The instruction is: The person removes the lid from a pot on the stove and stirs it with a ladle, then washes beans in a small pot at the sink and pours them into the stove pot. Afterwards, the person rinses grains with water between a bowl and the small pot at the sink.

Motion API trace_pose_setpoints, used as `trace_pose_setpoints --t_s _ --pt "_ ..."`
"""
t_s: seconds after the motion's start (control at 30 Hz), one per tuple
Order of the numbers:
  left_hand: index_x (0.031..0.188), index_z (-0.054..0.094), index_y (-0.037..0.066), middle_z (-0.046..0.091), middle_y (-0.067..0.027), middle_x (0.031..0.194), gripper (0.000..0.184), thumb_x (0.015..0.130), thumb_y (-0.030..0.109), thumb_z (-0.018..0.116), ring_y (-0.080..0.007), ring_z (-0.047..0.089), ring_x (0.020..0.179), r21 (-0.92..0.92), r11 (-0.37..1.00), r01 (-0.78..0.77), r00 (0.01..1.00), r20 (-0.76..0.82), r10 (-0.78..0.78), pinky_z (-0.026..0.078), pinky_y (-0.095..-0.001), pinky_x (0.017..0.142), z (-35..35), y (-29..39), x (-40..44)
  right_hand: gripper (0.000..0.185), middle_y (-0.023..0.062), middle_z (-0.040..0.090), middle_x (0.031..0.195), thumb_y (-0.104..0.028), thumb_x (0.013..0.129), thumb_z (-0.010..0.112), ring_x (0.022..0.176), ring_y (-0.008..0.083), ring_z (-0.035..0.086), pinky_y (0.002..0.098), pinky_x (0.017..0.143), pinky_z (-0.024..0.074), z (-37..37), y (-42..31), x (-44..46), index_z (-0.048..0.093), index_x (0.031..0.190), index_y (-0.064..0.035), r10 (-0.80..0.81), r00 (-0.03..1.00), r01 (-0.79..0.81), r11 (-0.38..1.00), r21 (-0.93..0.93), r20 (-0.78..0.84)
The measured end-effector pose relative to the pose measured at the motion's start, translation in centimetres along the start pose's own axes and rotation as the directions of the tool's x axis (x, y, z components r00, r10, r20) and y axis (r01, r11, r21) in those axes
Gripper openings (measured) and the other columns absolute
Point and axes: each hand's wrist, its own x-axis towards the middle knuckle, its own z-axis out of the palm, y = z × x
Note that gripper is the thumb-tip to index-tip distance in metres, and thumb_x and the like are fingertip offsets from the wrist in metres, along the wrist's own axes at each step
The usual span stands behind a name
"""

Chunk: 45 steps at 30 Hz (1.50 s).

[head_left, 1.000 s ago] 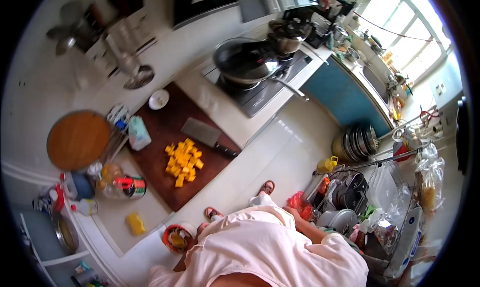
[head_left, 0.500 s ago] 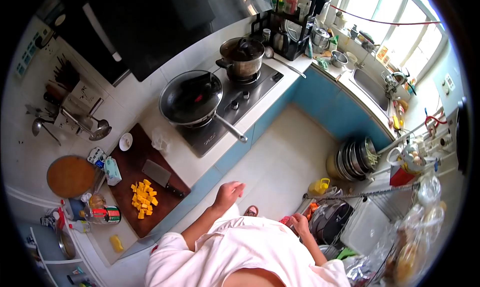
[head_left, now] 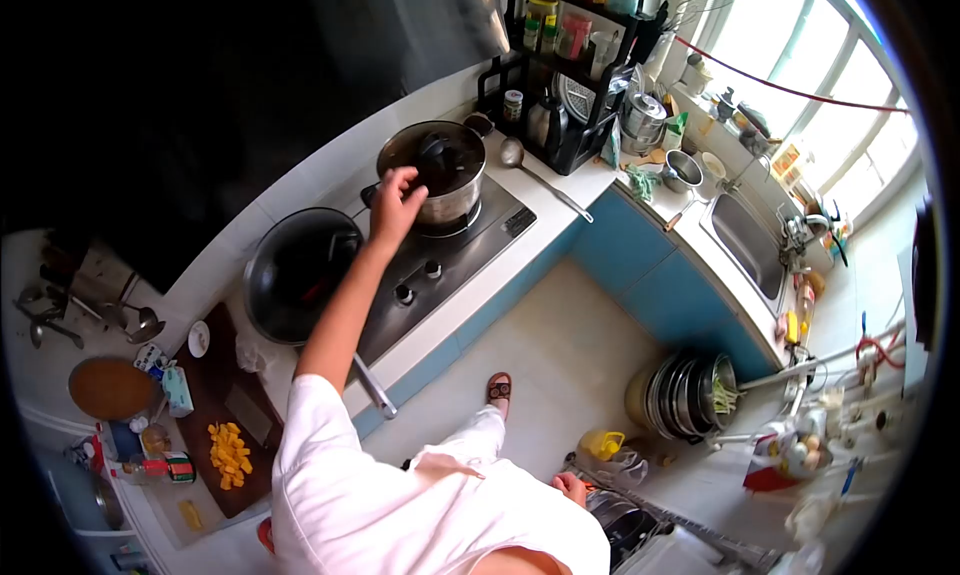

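My left hand (head_left: pixel 397 211) is stretched over the stove, its fingers apart and empty, at the near left side of the lidded steel pot (head_left: pixel 452 197). The pot's glass lid has a dark knob. Under my left forearm lies the edge of a black wok (head_left: pixel 300 275), whose metal handle points toward the floor. My right hand (head_left: pixel 570 488) hangs low beside my body, near the wire rack, with its fingers curled; whether it holds anything is too small to tell.
A ladle (head_left: pixel 545 183) lies right of the pot, before a black spice rack (head_left: pixel 562 153). Orange cubes (head_left: pixel 229 455) and a cleaver (head_left: pixel 247 415) lie on the brown board (head_left: pixel 205 375). Stacked bowls (head_left: pixel 672 400) and a yellow jug (head_left: pixel 602 444) stand on the floor.
My left hand has moved from over the floor to the pot. The view has shifted toward the stove and sink. My right hand stays low at my side.
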Motion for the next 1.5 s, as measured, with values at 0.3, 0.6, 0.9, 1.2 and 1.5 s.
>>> trace_pose_setpoints --t_s 0.3,0.6,0.9,1.2,1.5 --pt "0.107 0.058 0.005 0.062 -0.0147 0.097 0.048 0.067 0.025 0.075 -0.0307 0.059 0.091 0.442 0.885 0.146 0.967 0.125 -0.222 0.048 -0.0378 0.081 9.0 -10.6 15.1 0.011 0.0061 0.061 0.069 -0.005 0.086 0.054 0.057 0.0100 0.053 0.0244 0.053 0.0439 -11.1 -8.3 13.4 0.059 0.083 0.0033 0.104 0.989 -0.086 0.983 0.161 -0.105" --pt "0.089 0.063 0.004 0.065 -0.0134 0.086 0.027 0.068 0.017 0.074 -0.0309 0.062 0.084 0.670 0.692 0.269 0.867 0.145 -0.477 0.048 -0.0390 0.072 10.5 -9.6 16.8 0.010 0.0021 0.054 0.065 -0.004 0.088 0.052 0.059 0.0094 0.053 0.0237 0.055 0.0440 -16.4 -14.3 31.7 0.055 0.080 0.0012 -0.127 0.984 0.122 0.991 0.050 0.123" --pt "0.090 0.063 0.004 0.065 -0.0149 0.082 0.020 0.073 0.014 0.069 -0.0311 0.063 0.080 0.568 0.756 0.326 0.936 -0.082 -0.342 0.048 -0.0362 0.068 11.2 2.4 16.0 0.023 0.0098 0.055 0.072 -0.003 0.073 0.068 0.059 0.0183 0.050 0.0300 0.056 0.0445 -13.9 -30.7 59.4 0.056 0.093 -0.0047 -0.676 0.707 0.706 0.695 -0.139 0.207" --pt "0.088 0.063 0.004 0.065 -0.0141 0.081 0.021 0.073 0.018 0.067 -0.0290 0.063 0.075 0.458 0.562 0.689 0.717 -0.318 -0.621 0.047 -0.0346 0.067 9.0 11.6 2.1 0.025 0.0031 0.059 0.071 -0.026 0.081 0.064 0.055 0.0111 0.049 0.0248 0.051 0.0426 -7.0 -31.3 70.9 0.057 0.087 -0.0026 -0.153 0.807 0.269 0.955 -0.123 0.571" --pt "0.084 0.064 0.004 0.066 -0.0129 0.075 0.020 0.071 0.017 0.069 -0.0246 0.065 0.068 0.407 0.238 0.882 0.468 -0.690 -0.552 0.048 -0.0333 0.061 -5.2 17.7 -15.3 0.027 0.0043 0.057 0.057 -0.032 0.087 0.060 0.038 0.0082 0.044 0.0189 0.033 0.0301 -7.5 -37.7 68.0 0.058 0.085 -0.0046 0.078 0.585 -0.077 0.996 -0.040 0.807"
